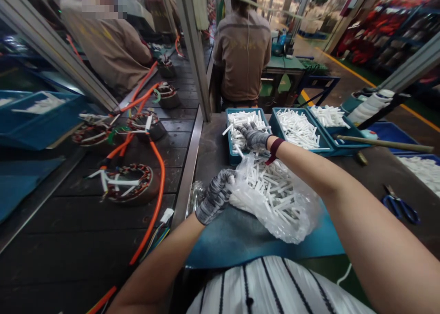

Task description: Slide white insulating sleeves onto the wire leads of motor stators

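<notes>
Gripping the edge of a clear plastic bag (292, 229), my left hand (216, 197) wears a grey patterned glove and has its fingers closed. White tube pieces (271, 190) fill the bag, which lies on a blue mat (220, 245). My right hand (252, 136), gloved the same way with a dark red band at the wrist, rests over white tubes in a teal bin (233, 157). Its fingers are spread on the pieces. Two more teal bins of white tubes (297, 128) stand to the right.
Blue-handled scissors (400, 206) and a wooden stick (385, 143) lie at the right. On the left, wound stators (130, 183) with orange hoses (160, 176) sit on dark slats. A metal post (195, 52) rises ahead. Seated people (242, 57) work beyond.
</notes>
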